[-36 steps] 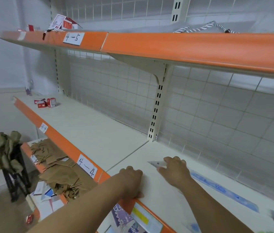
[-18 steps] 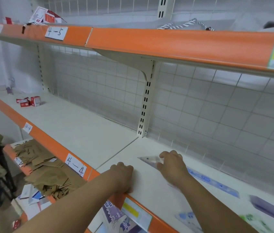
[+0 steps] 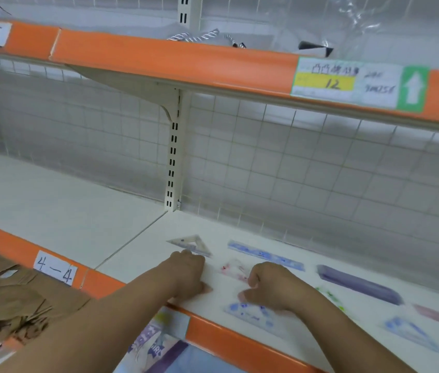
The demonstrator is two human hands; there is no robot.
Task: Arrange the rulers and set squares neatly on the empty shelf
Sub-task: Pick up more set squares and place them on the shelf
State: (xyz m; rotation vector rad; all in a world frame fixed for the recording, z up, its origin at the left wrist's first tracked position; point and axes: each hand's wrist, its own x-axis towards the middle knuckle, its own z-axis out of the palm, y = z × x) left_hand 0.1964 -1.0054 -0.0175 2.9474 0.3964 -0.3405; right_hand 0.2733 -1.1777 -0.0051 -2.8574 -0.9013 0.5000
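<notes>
- Shelf [image 3: 143, 254]: white with an orange front edge; rulers and set squares are laid flat on its right section.
- Purple ruler [image 3: 358, 285]: laid slanted at the right, well apart from both hands.
- Blue ruler [image 3: 264, 254]: laid near the back wire grid.
- Left hand [image 3: 188, 275]: set down with fingers curled; a grip cannot be told.
- Right hand [image 3: 275, 285]: fingers curled, thumb out; whether anything is held cannot be told.
- Clear set square [image 3: 191, 243]: touched at its near edge by left knuckles.
- Pink set square [image 3: 233, 267]: blurred, seen between the hands.
</notes>
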